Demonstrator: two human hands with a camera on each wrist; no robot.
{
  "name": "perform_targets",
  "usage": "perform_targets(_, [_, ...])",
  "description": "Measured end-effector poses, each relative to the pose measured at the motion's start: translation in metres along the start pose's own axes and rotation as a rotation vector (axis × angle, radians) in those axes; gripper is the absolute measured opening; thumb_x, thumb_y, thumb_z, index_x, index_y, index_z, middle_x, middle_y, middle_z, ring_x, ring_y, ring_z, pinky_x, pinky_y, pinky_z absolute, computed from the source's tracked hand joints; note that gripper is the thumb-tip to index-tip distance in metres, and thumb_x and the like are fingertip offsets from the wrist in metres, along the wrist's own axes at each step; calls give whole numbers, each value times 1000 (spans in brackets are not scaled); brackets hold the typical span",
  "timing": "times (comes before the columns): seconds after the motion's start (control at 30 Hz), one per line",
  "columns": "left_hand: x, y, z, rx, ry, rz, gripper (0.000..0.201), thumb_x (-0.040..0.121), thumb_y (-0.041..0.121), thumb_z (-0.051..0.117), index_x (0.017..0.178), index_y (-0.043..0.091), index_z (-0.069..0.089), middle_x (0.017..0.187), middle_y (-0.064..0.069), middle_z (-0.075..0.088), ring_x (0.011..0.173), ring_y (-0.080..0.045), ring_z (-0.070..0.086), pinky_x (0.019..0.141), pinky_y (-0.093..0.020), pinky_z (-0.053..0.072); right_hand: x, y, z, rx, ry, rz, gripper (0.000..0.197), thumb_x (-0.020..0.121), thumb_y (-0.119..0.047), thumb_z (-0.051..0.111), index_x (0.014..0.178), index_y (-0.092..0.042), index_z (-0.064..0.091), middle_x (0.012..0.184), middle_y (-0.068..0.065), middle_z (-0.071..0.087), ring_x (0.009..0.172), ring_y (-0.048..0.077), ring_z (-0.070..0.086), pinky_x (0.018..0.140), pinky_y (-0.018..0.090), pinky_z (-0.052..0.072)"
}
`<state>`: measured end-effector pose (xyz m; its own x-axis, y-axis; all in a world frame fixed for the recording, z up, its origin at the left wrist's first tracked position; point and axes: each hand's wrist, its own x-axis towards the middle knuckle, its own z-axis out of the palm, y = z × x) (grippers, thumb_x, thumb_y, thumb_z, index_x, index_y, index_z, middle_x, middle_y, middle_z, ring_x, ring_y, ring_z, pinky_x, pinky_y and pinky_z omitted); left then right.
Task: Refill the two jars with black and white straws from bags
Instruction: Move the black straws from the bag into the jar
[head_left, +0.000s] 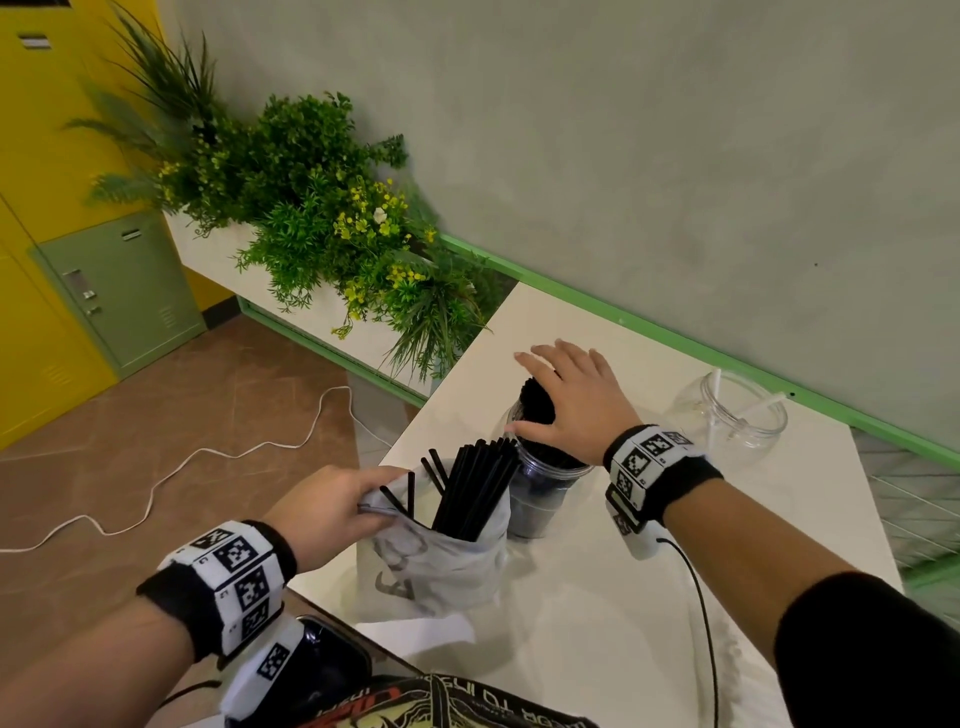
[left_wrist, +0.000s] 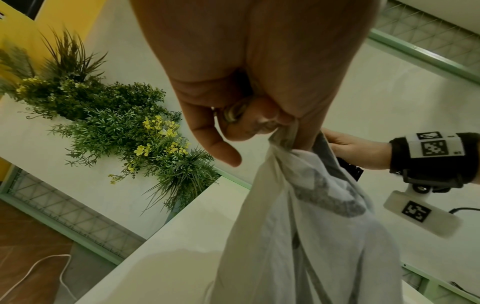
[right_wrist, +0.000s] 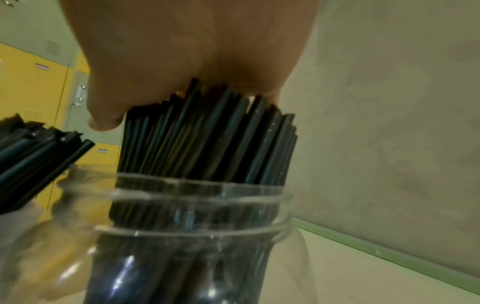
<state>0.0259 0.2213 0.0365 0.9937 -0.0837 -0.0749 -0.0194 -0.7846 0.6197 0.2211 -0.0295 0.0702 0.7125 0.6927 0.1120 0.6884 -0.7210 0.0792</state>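
Observation:
A clear jar (head_left: 540, 488) packed with black straws (right_wrist: 207, 135) stands mid-table. My right hand (head_left: 566, 400) lies flat on the straw tops, fingers straight, palm pressing down. Beside the jar, a white plastic bag (head_left: 436, 566) holds more black straws (head_left: 475, 483) sticking up. My left hand (head_left: 332, 506) pinches the bag's rim (left_wrist: 285, 139) at its left side. A second clear jar (head_left: 732, 410) with a couple of white straws sits at the far right of the table.
The white table (head_left: 623, 623) ends at a green-edged wall behind. A planter with green plants (head_left: 322, 218) stands beyond the table's left end. A white cable (head_left: 156, 483) runs over the brown floor. A black wire (head_left: 701, 613) trails from my right wrist.

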Motion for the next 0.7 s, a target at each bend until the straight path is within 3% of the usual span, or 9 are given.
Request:
perform_targets(0.07, [0, 0, 0, 14, 10, -3, 58, 82, 27, 66, 94, 77, 40, 93, 16, 71, 84, -3, 63, 71, -28, 50, 7, 0, 1, -41, -74, 20, 79, 78, -80, 29, 138, -30, 41, 136, -2, 49, 125, 25, 41, 104, 44, 34])
perform_targets(0.13, [0, 1, 0, 12, 5, -18, 51, 82, 26, 67, 97, 71, 46, 93, 14, 71, 85, -5, 64, 72, -29, 50, 12, 0, -1, -8, -61, 48, 65, 84, -74, 38, 123, -24, 53, 118, -2, 56, 108, 23, 49, 87, 39, 44])
perform_targets(0.23, [-2, 3, -1, -5, -5, -44, 37, 82, 25, 67, 108, 50, 58, 91, 13, 72, 84, -7, 65, 71, -28, 50, 15, -1, -8, 66, 26, 88, 56, 87, -70, 40, 108, -22, 59, 103, -3, 57, 97, 20, 52, 76, 35, 47])
perform_targets(0.3, [-3, 3, -1, -8, -1, -34, 39, 82, 24, 68, 105, 52, 54, 87, 14, 71, 80, -5, 63, 67, -23, 47, 18, 0, -12, 136, 66, 165, 54, 87, -69, 38, 100, -22, 61, 96, -4, 57, 92, 19, 54, 73, 35, 47])
perform_targets(0.37, [-3, 1, 0, -3, -2, -17, 43, 82, 25, 68, 94, 63, 52, 86, 17, 70, 79, -1, 62, 66, -21, 47, 21, 0, -14, 179, 11, 234, 55, 87, -69, 38, 100, -21, 62, 98, -2, 57, 95, 22, 53, 77, 37, 47])
perform_targets(0.47, [-1, -1, 0, -11, -6, -28, 44, 82, 26, 67, 95, 65, 50, 91, 18, 71, 83, 1, 63, 71, -24, 50, 22, -1, -10, 86, -111, 245, 60, 86, -68, 43, 122, -21, 53, 123, 4, 49, 116, 28, 41, 93, 43, 40])
perform_targets(0.6, [0, -1, 0, -14, -11, -46, 37, 83, 26, 66, 111, 48, 58, 94, 15, 72, 87, -5, 65, 74, -29, 51, 13, 3, -15, 128, 1, 199, 75, 83, -69, 50, 144, -29, 32, 146, 1, 31, 133, 28, 28, 105, 47, 28])
perform_targets(0.7, [1, -2, -1, -22, -10, -31, 36, 83, 29, 65, 103, 57, 55, 93, 16, 72, 85, -3, 64, 73, -29, 51, -7, 11, -22, 295, 106, 130, 75, 83, -74, 37, 145, -32, 30, 148, -1, 30, 135, 24, 25, 108, 46, 25])
